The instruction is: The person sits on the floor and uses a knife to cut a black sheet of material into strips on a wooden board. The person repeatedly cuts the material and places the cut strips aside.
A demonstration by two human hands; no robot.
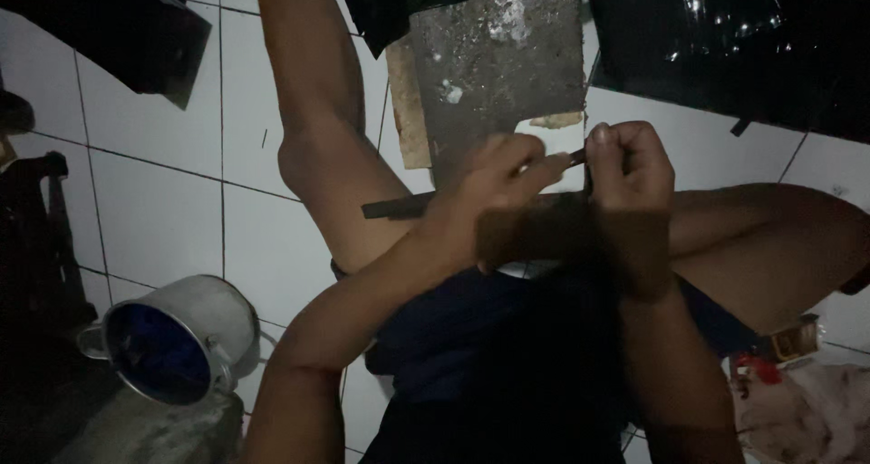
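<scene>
A thin dark strip (408, 207) lies nearly level across the picture, its long axis running left to right, just above the person's lap. Its free end sticks out to the left past the left hand (494, 192), over the bent knee; its other end runs into the right hand (630, 169). Both hands are on it, so neither is nearer: the left hand's fingers are curled around the middle of the strip, and the right hand is closed in a fist, pinching the end between thumb and forefinger. The two hands sit just beside each other, the right one slightly higher. What lies below them is in deep shadow and cannot be made out.

Beyond the hands a rough grey slab (498, 61) rests on the white tiled floor (163, 201), with black plastic sheeting (725, 38) to its right. Near the lower left a metal pot (177, 337) lies tipped on its side, its dark mouth facing the camera, well apart from the hands
</scene>
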